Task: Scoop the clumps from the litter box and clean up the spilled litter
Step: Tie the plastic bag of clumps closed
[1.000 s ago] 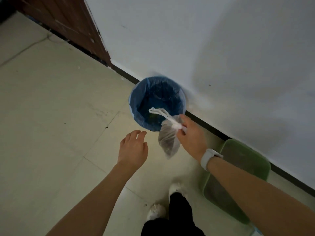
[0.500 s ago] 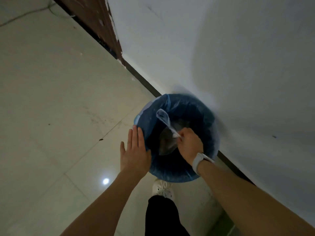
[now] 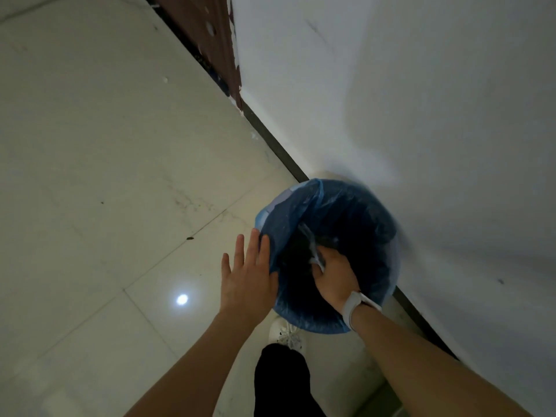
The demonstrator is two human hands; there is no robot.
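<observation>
Pinching crinkled clear bag [image 3: 313, 251], right hand [image 3: 334, 278] inside round blue-lined bin [image 3: 385, 284]

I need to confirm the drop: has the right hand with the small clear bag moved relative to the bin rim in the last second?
Yes. The right hand went from outside the blue-lined bin's rim to down inside it, holding the small clear bag.

Blue bin liner [image 3: 304, 206], white wristband [image 3: 356, 305], pale marbled floor tiles [image 3: 105, 145].
</observation>
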